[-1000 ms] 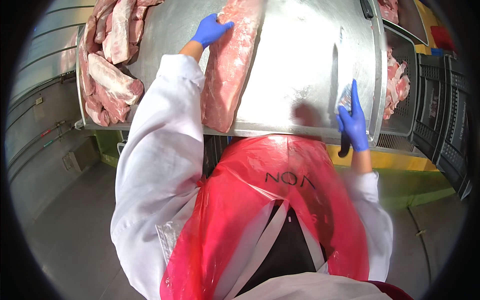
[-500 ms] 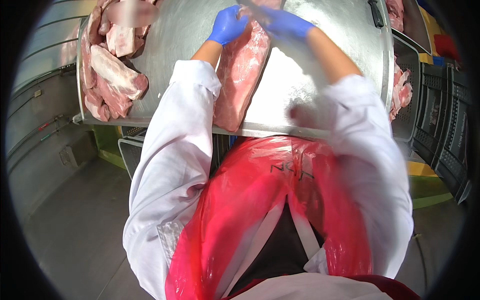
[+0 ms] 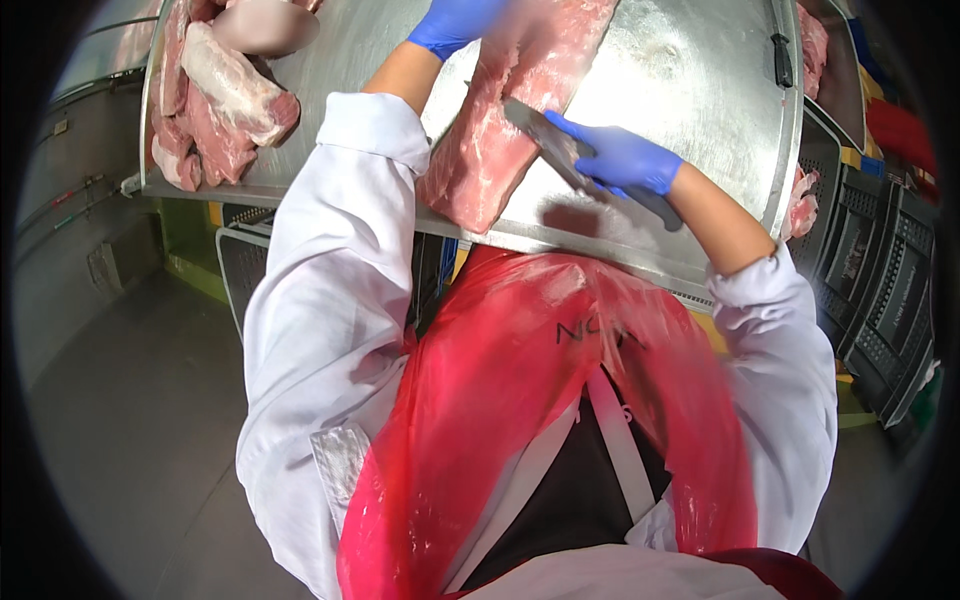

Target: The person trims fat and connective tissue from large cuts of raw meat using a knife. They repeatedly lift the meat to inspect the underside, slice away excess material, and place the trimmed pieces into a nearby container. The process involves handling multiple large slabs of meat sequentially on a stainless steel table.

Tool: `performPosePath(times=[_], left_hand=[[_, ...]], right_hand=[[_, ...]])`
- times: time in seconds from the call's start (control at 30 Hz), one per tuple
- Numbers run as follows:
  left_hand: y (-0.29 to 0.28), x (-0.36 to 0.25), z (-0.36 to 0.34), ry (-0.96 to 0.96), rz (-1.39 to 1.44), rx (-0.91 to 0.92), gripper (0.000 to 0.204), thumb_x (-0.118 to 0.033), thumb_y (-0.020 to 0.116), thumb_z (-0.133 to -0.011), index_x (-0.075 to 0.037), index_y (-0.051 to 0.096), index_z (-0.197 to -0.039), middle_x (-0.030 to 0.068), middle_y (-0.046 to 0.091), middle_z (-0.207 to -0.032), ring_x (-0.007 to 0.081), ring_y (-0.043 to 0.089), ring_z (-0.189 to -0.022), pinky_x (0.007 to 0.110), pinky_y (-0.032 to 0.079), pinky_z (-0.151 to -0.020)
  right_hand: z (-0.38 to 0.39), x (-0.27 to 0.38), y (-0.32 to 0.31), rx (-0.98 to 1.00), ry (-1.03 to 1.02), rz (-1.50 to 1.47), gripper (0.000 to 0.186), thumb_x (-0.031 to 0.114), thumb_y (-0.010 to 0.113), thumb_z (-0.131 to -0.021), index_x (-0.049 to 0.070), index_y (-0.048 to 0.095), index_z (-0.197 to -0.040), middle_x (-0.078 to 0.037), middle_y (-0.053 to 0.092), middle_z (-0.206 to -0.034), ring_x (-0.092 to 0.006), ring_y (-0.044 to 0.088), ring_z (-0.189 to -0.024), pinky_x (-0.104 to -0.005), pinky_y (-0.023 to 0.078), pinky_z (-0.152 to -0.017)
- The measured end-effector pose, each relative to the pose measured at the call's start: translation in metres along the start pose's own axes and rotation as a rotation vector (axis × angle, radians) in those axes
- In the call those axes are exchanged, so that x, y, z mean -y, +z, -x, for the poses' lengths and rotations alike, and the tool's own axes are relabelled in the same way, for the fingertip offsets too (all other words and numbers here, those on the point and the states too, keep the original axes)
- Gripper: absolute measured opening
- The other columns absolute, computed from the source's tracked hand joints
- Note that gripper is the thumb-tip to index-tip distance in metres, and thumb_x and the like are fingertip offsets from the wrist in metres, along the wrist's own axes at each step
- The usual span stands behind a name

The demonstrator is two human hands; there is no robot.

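Note:
A long slab of raw pink meat (image 3: 487, 165) lies lengthwise on the metal table, its near end close to the front edge. My right hand (image 3: 630, 160), in a blue glove, is closed around a knife (image 3: 562, 148). The blade points up and left, and its tip is over or against the right part of the slab; whether it cuts in, I cannot tell. At the upper edge of the view my blue-gloved left hand (image 3: 458, 25) is beside the slab's left side. Its fingers are blurred and partly out of the picture.
Several meat pieces (image 3: 235, 85) are heaped at the table's left end. A black-handled tool (image 3: 781, 60) lies along the right rim of the metal table (image 3: 690, 140). Beyond it stand grey crates (image 3: 885, 270) and a bin with meat trimmings (image 3: 802, 203).
My right hand has come down and right with the knife, away from my left hand. The view has shifted, and the left hand now sits higher in it. More of the slab shows.

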State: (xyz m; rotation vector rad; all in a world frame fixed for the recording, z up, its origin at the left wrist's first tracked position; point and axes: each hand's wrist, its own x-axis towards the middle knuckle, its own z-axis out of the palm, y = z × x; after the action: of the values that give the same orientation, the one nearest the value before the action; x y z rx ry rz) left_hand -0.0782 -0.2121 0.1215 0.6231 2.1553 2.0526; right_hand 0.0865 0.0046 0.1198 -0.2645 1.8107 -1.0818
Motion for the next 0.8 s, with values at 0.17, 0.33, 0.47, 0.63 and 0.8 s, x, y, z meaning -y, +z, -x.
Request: performPosePath(times=[0.17,0.33,0.47,0.63,0.8], left_hand=[[-0.003,-0.036,0.009,-0.006,-0.314,0.091,0.019,-0.014,0.063,-0.098,0.002,0.065,-0.108,0.0015,0.068,-0.093,0.0073,0.059,-0.081,0.027,0.049,-0.067],[-0.018,-0.078,0.028,0.111,0.113,-0.007,0.026,-0.012,0.061,-0.099,0.001,0.066,-0.121,0.0037,0.070,-0.111,0.0101,0.062,-0.101,0.026,0.049,-0.089],[0.000,-0.094,0.027,0.175,0.079,0.058,0.027,-0.012,0.061,-0.099,0.002,0.065,-0.122,0.0050,0.069,-0.113,0.0109,0.062,-0.104,0.027,0.048,-0.092],[-0.022,-0.127,0.037,0.247,0.026,-0.118,0.025,-0.013,0.063,-0.099,0.002,0.066,-0.118,0.0050,0.070,-0.113,0.0107,0.062,-0.102,0.026,0.048,-0.091],[-0.003,-0.170,0.051,0.272,0.151,-0.167,0.024,-0.013,0.065,-0.098,0.001,0.066,-0.117,0.0050,0.070,-0.110,0.0123,0.064,-0.099,0.026,0.050,-0.089]], right_hand=[[-0.053,0.020,0.013,-0.058,0.012,-0.111,0.079,0.006,0.051,-0.093,0.028,0.019,-0.162,-0.007,0.061,-0.073,-0.0119,0.059,-0.056,-0.0321,0.051,-0.049],[0.007,0.013,0.041,0.104,0.060,-0.121,0.079,0.005,0.050,-0.094,0.028,0.018,-0.162,-0.005,0.061,-0.073,-0.0092,0.054,-0.054,-0.0265,0.049,-0.049],[-0.061,0.016,0.060,0.068,0.106,-0.318,0.079,0.006,0.051,-0.095,0.028,0.016,-0.163,-0.004,0.060,-0.073,-0.0090,0.051,-0.051,-0.0248,0.049,-0.052],[0.002,-0.002,0.077,0.140,-0.046,-0.090,0.076,0.006,0.047,-0.099,0.027,0.012,-0.163,-0.003,0.060,-0.072,-0.0088,0.052,-0.051,-0.0252,0.048,-0.051],[-0.073,0.019,0.096,0.121,-0.068,-0.232,0.079,0.009,0.052,-0.096,0.019,0.011,-0.163,-0.006,0.059,-0.072,-0.0114,0.055,-0.053,-0.0282,0.048,-0.048]])
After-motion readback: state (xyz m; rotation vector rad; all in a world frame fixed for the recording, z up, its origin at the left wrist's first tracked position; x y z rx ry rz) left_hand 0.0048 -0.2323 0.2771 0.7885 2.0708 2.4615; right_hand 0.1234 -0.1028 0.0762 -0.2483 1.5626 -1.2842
